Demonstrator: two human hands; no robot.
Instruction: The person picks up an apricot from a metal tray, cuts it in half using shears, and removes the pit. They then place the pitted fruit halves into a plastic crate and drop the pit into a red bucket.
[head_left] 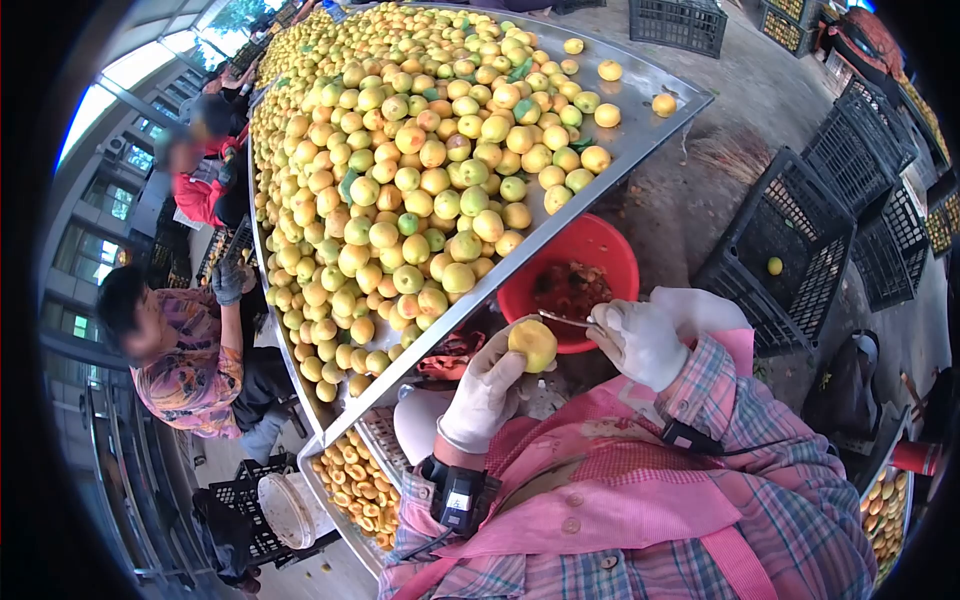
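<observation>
A yellow apricot sits in my white-gloved left hand, with the fingers wrapped round its near side. In my right hand, also gloved in white, is a thin metal tool like a slim knife; its far end points at the apricot's upper right. Whether that tip touches the fruit I cannot tell. Just beyond both hands stands a red basin with dark pits and scraps inside. A broad metal table heaped with whole apricots slopes away in front of me.
Halved apricots fill a tray below the table's near corner. Black crates stand on the floor at right, one with a single fruit inside. A person in a patterned shirt sits at left, near a white bucket. More people are farther back.
</observation>
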